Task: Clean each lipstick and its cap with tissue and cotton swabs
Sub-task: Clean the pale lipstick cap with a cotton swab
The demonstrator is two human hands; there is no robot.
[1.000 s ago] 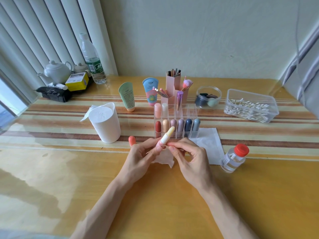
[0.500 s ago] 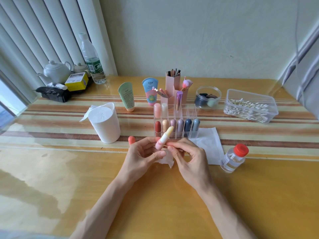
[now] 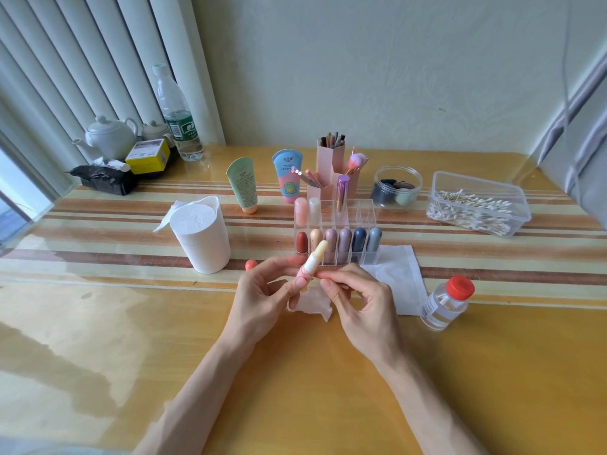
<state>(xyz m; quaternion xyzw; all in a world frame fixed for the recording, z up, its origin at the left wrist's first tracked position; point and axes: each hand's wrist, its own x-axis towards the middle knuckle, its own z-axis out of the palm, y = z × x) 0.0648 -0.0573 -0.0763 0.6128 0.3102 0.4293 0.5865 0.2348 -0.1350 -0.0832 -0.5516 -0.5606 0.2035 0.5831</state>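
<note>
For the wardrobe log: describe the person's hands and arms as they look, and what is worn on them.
The left hand and the right hand are bare: no gloves, no rings. The nails look short, with no polish that shows. The left forearm and the right forearm are bare too, with no sleeve, watch or bracelet in view.

I note lipstick (image 3: 314, 257) tip drifted slightly left over last second, stick now a bit more upright. Left hand (image 3: 259, 300) thumb, half second ago lower near tissue (image 3: 312, 303), back up on pink base. Right hand (image 3: 358, 307) fingertips edged marginally left with it.
</note>
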